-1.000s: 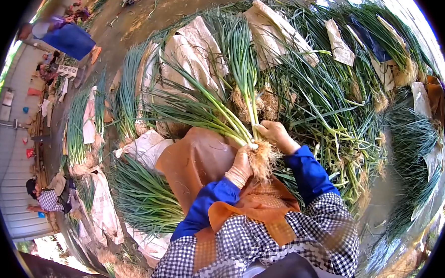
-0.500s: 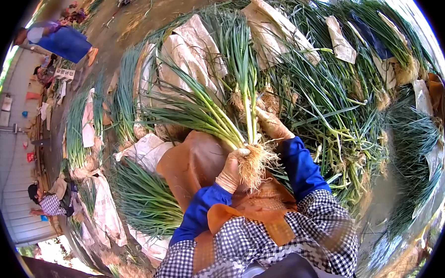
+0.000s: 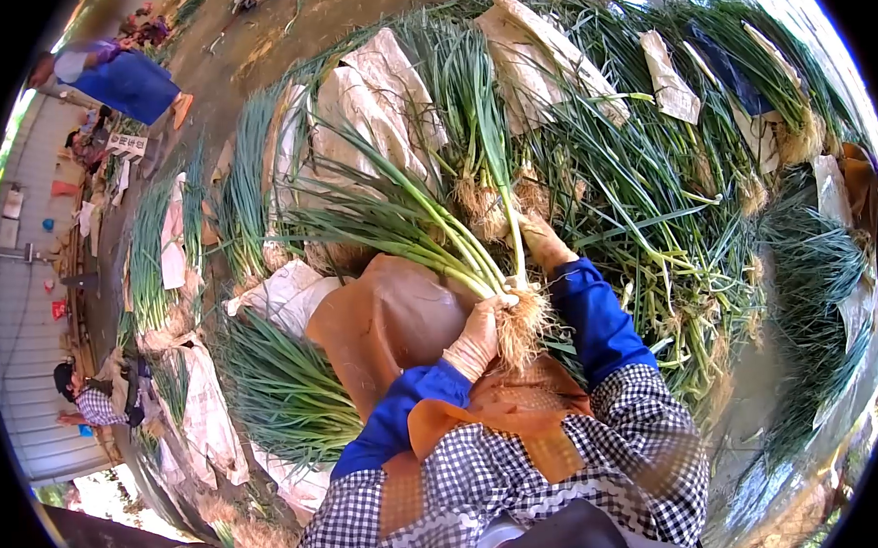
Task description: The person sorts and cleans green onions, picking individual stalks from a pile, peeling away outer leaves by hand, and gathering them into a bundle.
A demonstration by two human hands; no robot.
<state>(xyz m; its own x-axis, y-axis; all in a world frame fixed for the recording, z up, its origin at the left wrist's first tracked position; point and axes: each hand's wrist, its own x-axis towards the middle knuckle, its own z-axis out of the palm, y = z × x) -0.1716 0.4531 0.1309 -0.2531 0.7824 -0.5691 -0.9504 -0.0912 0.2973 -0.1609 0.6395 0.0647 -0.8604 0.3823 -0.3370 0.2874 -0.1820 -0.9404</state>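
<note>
Green onions (image 3: pixel 454 242) with white stalks and pale, stringy roots are gripped near the root end by my left hand (image 3: pixel 478 339), above my lap. One stalk of the bunch stands more upright than the others, which fan out to the upper left. Just right of that upright stalk is my right hand (image 3: pixel 543 242), its fingers partly hidden behind the stalk, so what it holds cannot be made out. A brown apron (image 3: pixel 387 311) covers my knee below the leaves.
Loose onions (image 3: pixel 641 197) lie piled at the right. Pale sacks (image 3: pixel 378 105) and more bundles stand ahead. Another bundle (image 3: pixel 287 393) lies left of my knee. A person in a blue garment (image 3: pixel 127 84) is at the upper left, and a person in checks (image 3: pixel 97 402) sits at the far left.
Since a second ago, my right hand has moved up and away from the root end. My left hand dipped left and came back, still gripping the onions. The upright stalk now leans slightly left.
</note>
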